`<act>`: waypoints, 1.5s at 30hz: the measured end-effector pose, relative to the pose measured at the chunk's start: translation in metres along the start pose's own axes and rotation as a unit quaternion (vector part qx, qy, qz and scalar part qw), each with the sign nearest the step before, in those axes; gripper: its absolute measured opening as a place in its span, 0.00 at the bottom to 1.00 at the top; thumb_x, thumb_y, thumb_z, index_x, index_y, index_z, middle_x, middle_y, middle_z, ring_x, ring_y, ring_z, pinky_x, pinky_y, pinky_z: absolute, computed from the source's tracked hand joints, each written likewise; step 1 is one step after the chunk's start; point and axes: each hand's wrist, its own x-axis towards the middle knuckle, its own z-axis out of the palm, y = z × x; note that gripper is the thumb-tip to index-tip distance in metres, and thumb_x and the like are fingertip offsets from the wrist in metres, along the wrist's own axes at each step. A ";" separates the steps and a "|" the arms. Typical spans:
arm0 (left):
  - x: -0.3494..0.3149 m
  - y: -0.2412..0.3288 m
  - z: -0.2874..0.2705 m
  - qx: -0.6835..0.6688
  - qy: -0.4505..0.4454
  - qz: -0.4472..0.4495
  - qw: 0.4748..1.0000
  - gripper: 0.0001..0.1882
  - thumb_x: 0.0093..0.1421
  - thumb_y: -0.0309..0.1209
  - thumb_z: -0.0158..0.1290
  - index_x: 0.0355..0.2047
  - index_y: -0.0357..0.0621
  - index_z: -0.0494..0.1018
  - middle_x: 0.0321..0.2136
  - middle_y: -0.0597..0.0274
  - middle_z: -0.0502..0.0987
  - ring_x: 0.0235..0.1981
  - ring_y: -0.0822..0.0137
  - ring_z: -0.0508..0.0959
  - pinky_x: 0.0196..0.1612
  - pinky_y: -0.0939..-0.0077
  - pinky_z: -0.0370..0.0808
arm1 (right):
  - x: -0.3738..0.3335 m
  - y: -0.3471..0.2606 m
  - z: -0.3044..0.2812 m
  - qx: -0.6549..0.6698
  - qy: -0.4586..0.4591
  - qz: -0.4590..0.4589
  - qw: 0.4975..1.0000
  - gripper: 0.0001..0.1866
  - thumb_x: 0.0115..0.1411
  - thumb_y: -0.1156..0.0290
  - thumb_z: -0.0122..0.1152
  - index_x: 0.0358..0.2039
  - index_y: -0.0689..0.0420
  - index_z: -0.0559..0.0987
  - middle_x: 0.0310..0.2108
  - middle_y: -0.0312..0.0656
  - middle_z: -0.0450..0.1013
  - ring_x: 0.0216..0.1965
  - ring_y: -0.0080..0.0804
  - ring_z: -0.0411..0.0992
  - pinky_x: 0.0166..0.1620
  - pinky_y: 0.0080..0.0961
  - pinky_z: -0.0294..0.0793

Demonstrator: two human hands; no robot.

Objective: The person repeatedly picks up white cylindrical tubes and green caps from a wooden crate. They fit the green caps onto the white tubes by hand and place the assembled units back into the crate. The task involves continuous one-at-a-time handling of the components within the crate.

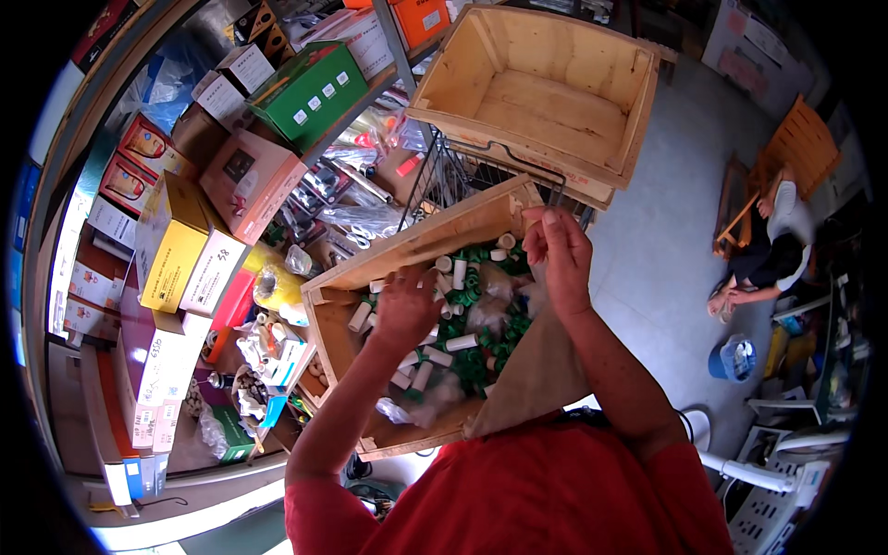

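In front of me a wooden crate (416, 245) holds several white tubular pipe fittings (462, 342), green plastic pieces (476, 370) and crumpled clear plastic bags (490, 314). My left hand (407, 307) is over the left part of this crate, fingers apart and reaching among the white fittings. My right hand (560, 254) is raised at the crate's far right corner, with thumb and fingers drawn together; whatever they may pinch is too small or hidden. A beige sheet (536, 379) covers the crate's near right side, below my right forearm.
Behind the crate, a larger wooden box (546, 102) rests on a black wire basket (453, 185). Shelves at left carry a green box (310, 97), a yellow box (171, 240) and bagged hardware. At right a person (772, 240) sits near a blue bucket (733, 359).
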 end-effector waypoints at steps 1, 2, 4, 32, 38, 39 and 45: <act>0.007 0.009 0.006 -0.008 0.006 0.019 1.000 0.26 0.49 0.37 0.61 0.49 0.45 0.70 0.43 0.54 0.71 0.48 0.53 0.72 0.49 0.57 0.70 | 0.000 0.001 -0.001 0.001 0.000 0.001 1.000 0.17 0.70 0.60 0.44 0.40 0.61 0.76 0.21 0.33 0.69 0.21 0.14 0.62 0.26 0.12 0.63; 0.017 0.017 0.017 -0.015 -0.017 0.027 0.999 0.26 0.49 0.36 0.61 0.49 0.45 0.70 0.44 0.54 0.71 0.48 0.53 0.72 0.49 0.58 0.71 | 0.001 0.001 -0.001 0.001 0.000 0.002 1.000 0.17 0.70 0.60 0.44 0.41 0.61 0.76 0.21 0.34 0.69 0.21 0.14 0.62 0.26 0.12 0.63; 0.039 0.031 0.043 -0.027 -0.063 0.041 0.997 0.27 0.48 0.36 0.61 0.48 0.44 0.70 0.46 0.53 0.70 0.48 0.53 0.72 0.48 0.59 0.71 | 0.001 0.001 -0.002 -0.008 -0.006 -0.002 1.000 0.17 0.70 0.61 0.44 0.41 0.62 0.76 0.22 0.34 0.69 0.21 0.15 0.62 0.26 0.13 0.64; 0.070 0.033 0.114 -0.071 0.057 0.143 0.986 0.04 0.46 0.30 0.53 0.25 0.49 0.72 0.29 0.59 0.73 0.37 0.57 0.74 0.44 0.62 0.70 | -0.001 -0.001 0.001 -0.027 -0.004 0.013 1.000 0.17 0.70 0.63 0.43 0.40 0.62 0.76 0.23 0.33 0.68 0.22 0.15 0.62 0.27 0.13 0.63; 0.031 0.016 0.076 -0.060 -0.003 0.164 0.985 0.07 0.44 0.31 0.57 0.25 0.49 0.72 0.29 0.62 0.72 0.37 0.58 0.73 0.44 0.64 0.69 | -0.003 -0.002 0.001 -0.022 0.000 0.018 1.000 0.17 0.70 0.62 0.44 0.40 0.61 0.77 0.22 0.34 0.68 0.21 0.15 0.62 0.26 0.13 0.63; 0.025 0.013 0.069 -0.054 -0.007 0.169 0.984 0.07 0.45 0.32 0.57 0.25 0.48 0.72 0.29 0.62 0.72 0.37 0.58 0.73 0.43 0.64 0.69 | -0.003 -0.002 0.001 -0.021 -0.001 0.013 1.000 0.17 0.70 0.62 0.44 0.40 0.61 0.77 0.22 0.34 0.68 0.21 0.15 0.62 0.26 0.13 0.63; 0.009 0.009 0.038 -0.124 0.019 0.165 0.978 0.10 0.47 0.37 0.61 0.21 0.47 0.74 0.29 0.61 0.72 0.34 0.58 0.73 0.40 0.63 0.69 | -0.002 -0.001 0.000 -0.018 -0.007 0.001 1.000 0.16 0.70 0.62 0.44 0.39 0.61 0.77 0.22 0.34 0.69 0.21 0.15 0.63 0.25 0.12 0.64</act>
